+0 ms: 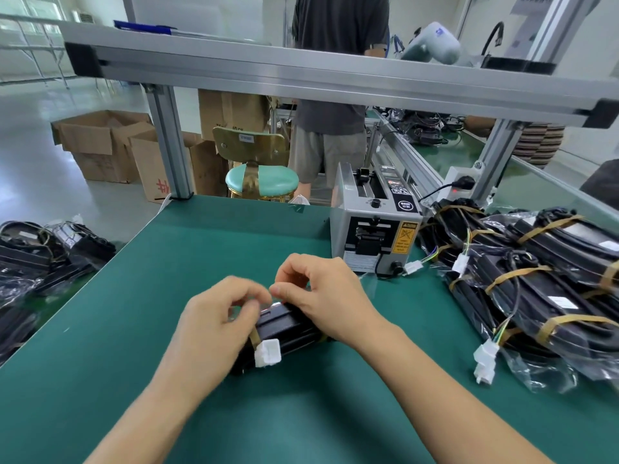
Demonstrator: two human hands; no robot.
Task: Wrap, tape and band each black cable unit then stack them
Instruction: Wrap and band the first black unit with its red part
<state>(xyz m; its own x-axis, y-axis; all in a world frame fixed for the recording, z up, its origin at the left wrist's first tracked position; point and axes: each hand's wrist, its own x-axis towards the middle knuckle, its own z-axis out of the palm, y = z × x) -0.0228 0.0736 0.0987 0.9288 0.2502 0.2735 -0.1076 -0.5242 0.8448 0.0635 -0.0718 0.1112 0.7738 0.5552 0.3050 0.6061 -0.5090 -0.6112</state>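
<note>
A black cable unit [288, 326] lies on the green mat [187, 256] in front of me, with a white connector [268, 352] at its near end and a tan rubber band around that end. My left hand [217, 319] sits over the unit's left side, fingers curled and pinching at its top. My right hand [321, 293] covers the far right part, thumb and fingers pinched at the same spot. What they pinch is blurred, perhaps clear tape or wrap. Much of the unit is hidden under both hands.
A grey tape dispenser [375, 229] stands just beyond my hands. Several wrapped and banded units [536, 279] are piled at the right. More bagged units [37, 256] lie at the left edge. A person [331, 135] stands behind the bench beside a stool [261, 179].
</note>
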